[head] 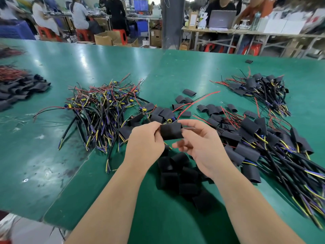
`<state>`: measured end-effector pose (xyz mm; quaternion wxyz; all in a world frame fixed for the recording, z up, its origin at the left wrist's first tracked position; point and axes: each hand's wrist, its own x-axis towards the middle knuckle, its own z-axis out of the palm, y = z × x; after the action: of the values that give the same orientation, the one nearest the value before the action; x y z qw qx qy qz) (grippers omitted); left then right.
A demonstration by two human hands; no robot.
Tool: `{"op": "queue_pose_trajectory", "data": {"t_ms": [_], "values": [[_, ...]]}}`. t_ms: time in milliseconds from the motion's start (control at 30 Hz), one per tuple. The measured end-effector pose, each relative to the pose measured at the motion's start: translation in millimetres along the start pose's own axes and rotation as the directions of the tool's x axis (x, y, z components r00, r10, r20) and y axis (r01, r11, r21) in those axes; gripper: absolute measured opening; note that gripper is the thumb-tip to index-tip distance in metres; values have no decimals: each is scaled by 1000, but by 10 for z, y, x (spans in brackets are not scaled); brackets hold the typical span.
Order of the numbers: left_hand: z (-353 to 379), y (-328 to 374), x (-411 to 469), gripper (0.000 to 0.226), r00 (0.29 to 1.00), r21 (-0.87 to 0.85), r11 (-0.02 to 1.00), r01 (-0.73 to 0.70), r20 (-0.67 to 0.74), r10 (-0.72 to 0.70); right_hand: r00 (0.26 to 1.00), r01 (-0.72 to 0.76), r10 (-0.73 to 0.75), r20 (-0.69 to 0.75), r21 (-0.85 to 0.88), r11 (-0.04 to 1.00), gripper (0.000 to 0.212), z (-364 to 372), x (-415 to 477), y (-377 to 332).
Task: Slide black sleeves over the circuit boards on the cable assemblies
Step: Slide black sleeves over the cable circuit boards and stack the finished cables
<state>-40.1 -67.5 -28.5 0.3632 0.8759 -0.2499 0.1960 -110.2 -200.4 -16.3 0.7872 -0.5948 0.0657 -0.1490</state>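
Both of my hands hold one black sleeve [171, 132] above the green table [105, 64]. My left hand [146, 140] pinches its left edge. My right hand [198, 141] pinches its right side with thumb and forefinger, the other fingers loosely curled below. A circuit board end [169, 120] with a yellow part and blue bits sticks out of the sleeve's top. Red wires [197, 100] run from it up to the right. Loose black sleeves [181, 178] lie under my hands. A pile of bare cable assemblies [105, 106] lies to the left.
Sleeved assemblies are heaped at the right [263, 143] and far right [260, 90]. More sleeves [19, 92] and red wires sit at the left edge. One stray sleeve [248, 61] lies far back. People work at benches beyond the table.
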Motion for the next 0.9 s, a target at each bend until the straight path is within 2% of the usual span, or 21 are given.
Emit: {"op": "queue_pose_trajectory", "data": {"t_ms": [67, 133, 200, 233, 333, 367, 433, 500, 567, 667, 767, 833, 900], "values": [[16, -2, -1, 15, 999, 17, 1000, -5, 46, 4, 1000, 17, -17, 25, -17, 1000, 33, 26, -23, -9], [7, 12, 2, 14, 997, 7, 1000, 5, 80, -6, 996, 35, -38, 75, 37, 999, 35, 47, -42, -28], [-19, 35, 1, 8, 994, 1, 1000, 3, 107, -3, 986, 56, -66, 154, 67, 996, 24, 64, -64, -44], [-30, 42, -6, 12, 993, -12, 1000, -13, 120, 14, 980, 90, -90, 177, 8, 996, 21, 69, -71, -40], [-57, 93, -34, 11, 980, -120, 992, -46, 186, 68, 979, 171, -127, 162, -293, 941, 35, 102, -83, -22], [-46, 86, -36, 2, 979, -153, 987, -44, 189, 73, 981, 165, -121, 151, -326, 931, 35, 124, -83, -26], [-28, 70, -25, 18, 986, -180, 984, 3, 162, 27, 981, 178, -136, 138, -370, 912, 37, 147, -78, -30], [14, 51, -27, 22, 987, -193, 981, 12, 158, 19, 961, 278, -226, 162, -508, 815, 40, 157, -61, -31], [61, 50, -57, 14, 982, -201, 977, -75, 155, 107, 936, 351, -280, 213, -617, 704, 44, 172, -50, -34], [98, 60, -55, 15, 974, -100, 988, -116, 181, 133, 934, 353, -288, 213, -682, 641, 49, 158, -42, -44], [28, 84, -36, 32, 977, -92, 984, -152, 137, 164, 914, 395, -325, 243, -717, 574, 45, 134, -47, -40], [1, 49, -23, 29, 981, -127, 987, -103, 150, 121, 895, 433, -350, 277, -728, 531, 38, 133, -58, -31], [9, -21, -9, 22, 987, -153, 987, -42, 144, 65, 904, 398, -379, 199, -717, 573, 25, 109, -62, -61]]}}
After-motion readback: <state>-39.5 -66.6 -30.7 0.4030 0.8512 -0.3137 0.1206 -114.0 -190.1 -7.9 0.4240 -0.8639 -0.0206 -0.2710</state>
